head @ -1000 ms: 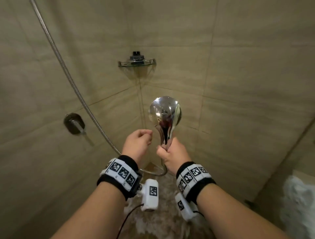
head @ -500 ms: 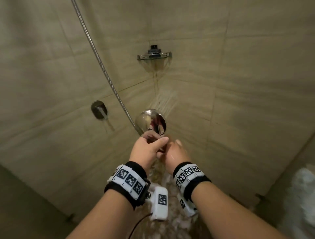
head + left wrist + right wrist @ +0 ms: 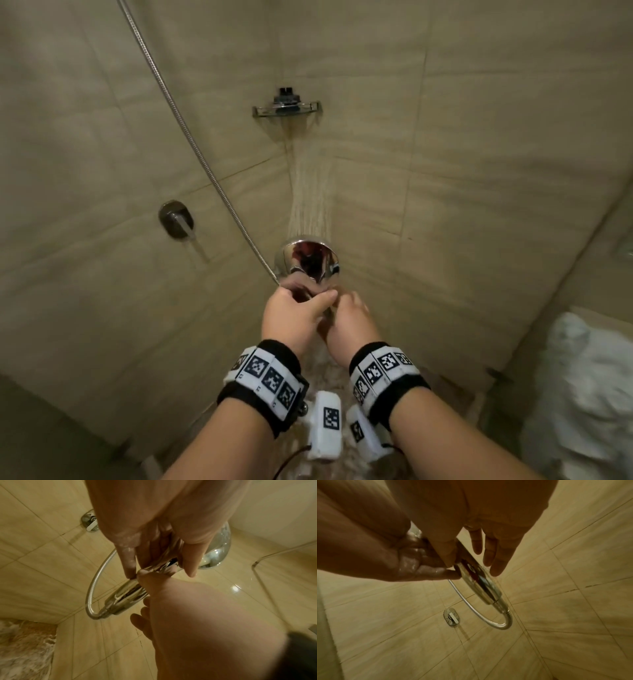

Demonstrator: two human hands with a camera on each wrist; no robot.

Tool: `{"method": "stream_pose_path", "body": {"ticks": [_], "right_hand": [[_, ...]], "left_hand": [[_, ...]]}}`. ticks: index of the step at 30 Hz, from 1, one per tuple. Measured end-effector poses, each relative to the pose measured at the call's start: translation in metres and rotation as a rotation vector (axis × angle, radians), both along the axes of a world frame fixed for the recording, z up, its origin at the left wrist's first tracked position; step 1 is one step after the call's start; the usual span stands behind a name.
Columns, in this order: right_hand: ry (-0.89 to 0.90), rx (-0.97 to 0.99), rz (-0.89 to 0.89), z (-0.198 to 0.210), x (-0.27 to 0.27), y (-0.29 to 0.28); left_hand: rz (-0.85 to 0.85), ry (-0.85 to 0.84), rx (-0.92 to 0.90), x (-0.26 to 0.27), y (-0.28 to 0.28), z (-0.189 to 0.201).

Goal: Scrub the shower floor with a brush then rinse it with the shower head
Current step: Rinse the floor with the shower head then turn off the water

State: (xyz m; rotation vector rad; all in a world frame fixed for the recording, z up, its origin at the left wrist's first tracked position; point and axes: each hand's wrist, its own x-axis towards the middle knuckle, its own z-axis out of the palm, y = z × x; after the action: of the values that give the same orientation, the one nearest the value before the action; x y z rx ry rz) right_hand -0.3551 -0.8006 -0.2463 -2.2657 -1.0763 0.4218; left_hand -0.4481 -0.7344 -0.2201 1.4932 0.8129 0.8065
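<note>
Both hands meet on the chrome shower head point(image 3: 310, 262), held up just beyond the knuckles. Its round, mirror-bright dome faces the camera and fine streams of water point(image 3: 313, 192) fan away from its far side toward the tiled corner. The left hand point(image 3: 291, 317) curls its fingers and thumb around the smooth, tapering handle point(image 3: 127, 595); wet droplets glisten on those fingers. The right hand point(image 3: 349, 325) has its thumb pressed against the handle, while its other fingers extend straight and loose alongside it in the right wrist view.

From the handle's base a ribbed, spiral-wound metal hose point(image 3: 191, 137) loops under the hands and climbs up and to the left. Left of the left hand, an oval metal valve plate with a flat lever point(image 3: 176, 219) sits on the matte beige wall tiles point(image 3: 496, 171). Above the hands, a chrome-railed corner shelf point(image 3: 287, 109) carries a small dark object. Below the wrists, the shower floor point(image 3: 325, 373) is mottled brown under white foam. Both black wristbands point(image 3: 263, 378) bear square black-and-white coded markers; no readable writing appears.
</note>
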Motion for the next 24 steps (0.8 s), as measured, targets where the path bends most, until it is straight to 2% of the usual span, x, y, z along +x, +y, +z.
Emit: {"method": "stream_pose_path", "body": {"ticks": [4,7,10,15,19,24], "right_hand": [[0.123,0.053,-0.059,0.000,-0.021,-0.024],[0.149,0.036,-0.076,-0.011,-0.036,-0.037],[0.190,0.073,-0.083,-0.021,-0.053,-0.052],[0.358,0.140,-0.138,-0.045,-0.076,-0.075],[0.414,0.166,-0.193,-0.058,-0.084,-0.085],[0.448,0.155,-0.163,-0.074,-0.078,-0.094]], "left_hand": [[0.005,0.028,0.038,-0.018,-0.004,-0.010],[-0.018,0.035,0.059,-0.033,-0.007,-0.020],[-0.082,0.070,0.062,-0.044,-0.014,-0.027],[-0.191,0.127,0.051,-0.052,-0.037,-0.041],[-0.222,0.197,0.027,-0.054,-0.049,-0.051],[-0.231,0.305,0.069,-0.043,-0.063,-0.062]]}}
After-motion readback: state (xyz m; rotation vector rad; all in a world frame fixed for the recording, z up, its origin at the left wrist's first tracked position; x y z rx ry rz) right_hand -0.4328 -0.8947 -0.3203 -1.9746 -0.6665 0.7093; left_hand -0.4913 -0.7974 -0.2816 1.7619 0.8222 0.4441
